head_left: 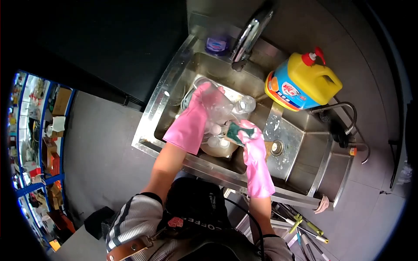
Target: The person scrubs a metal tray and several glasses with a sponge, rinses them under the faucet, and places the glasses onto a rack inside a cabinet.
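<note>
My left hand point(202, 98), in a pink rubber glove, is closed round a clear, see-through vessel point(219, 108) above the left sink basin point(165, 126). Its exact kind is hard to make out. In a matching glove, my right hand point(252, 141) grips a green scouring sponge point(236, 133) with white suds on it, close to the vessel's lower right. Below lie several pale round-ended items point(214, 141) in the basin, partly hidden. A clear glass or jar point(247, 104) stands to the right of the vessel.
A chrome faucet point(250, 35) rises at the back, with a purple bottle point(217, 45) beside it. A big yellow detergent jug point(302, 82) with a red pump sits behind the right basin, which has a drain point(276, 148). Several mop-like handles point(305, 226) lean below right.
</note>
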Tool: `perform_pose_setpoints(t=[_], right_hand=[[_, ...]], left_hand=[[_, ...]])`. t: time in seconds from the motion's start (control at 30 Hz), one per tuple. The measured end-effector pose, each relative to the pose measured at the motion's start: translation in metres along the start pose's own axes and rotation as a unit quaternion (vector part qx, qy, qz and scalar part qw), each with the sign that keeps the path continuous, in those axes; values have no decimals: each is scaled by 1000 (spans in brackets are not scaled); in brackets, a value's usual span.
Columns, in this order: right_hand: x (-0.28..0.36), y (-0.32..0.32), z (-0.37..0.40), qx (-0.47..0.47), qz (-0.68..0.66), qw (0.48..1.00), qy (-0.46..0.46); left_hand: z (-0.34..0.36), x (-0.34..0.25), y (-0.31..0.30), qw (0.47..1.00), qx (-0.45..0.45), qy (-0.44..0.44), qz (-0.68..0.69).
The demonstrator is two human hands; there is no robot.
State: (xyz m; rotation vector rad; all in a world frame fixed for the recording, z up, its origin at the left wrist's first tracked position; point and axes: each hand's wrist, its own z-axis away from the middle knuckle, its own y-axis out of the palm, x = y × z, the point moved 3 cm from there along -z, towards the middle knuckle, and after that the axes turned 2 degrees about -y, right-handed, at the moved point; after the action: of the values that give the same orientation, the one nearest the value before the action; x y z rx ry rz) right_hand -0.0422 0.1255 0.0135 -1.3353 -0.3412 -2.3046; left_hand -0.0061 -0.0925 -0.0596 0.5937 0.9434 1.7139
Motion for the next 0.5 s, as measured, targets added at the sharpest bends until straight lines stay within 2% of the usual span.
perform_pose_setpoints(t=[0.03,0.07,0.1,0.13,0.17,0.27,0.3,0.4,0.43,0.5], right_hand=[[4,4,0,-6,-73,995,-68],[5,3,2,-48,-94,992,-69],[15,10,-1,-58,21,975,-215],[26,21,-2,-66,134,923,-356],[31,34,-4,-45,42,906,-419],[30,72,14,-124,247,750,-601],[27,78,12,-108,265,773,-567],[23,89,8,-110,288,833,-460],[13,92,7,-139,296,805,-495],[-3,95,8,-196,311,743,-559]], left_hand=[[-1,-5,-1,1000,-12,-2,-9],[-2,-11,0,1000,-23,-5,-19],[4,-13,2,998,-39,-19,-44],[7,-15,2,996,-54,-34,-70],[3,-15,2,993,-62,-28,-93],[20,-2,11,989,-82,-4,-120],[9,6,5,996,-73,-11,-53],[-14,9,-20,997,-8,-48,-53],[12,10,6,995,-55,27,-85],[13,9,4,996,-40,17,-82]])
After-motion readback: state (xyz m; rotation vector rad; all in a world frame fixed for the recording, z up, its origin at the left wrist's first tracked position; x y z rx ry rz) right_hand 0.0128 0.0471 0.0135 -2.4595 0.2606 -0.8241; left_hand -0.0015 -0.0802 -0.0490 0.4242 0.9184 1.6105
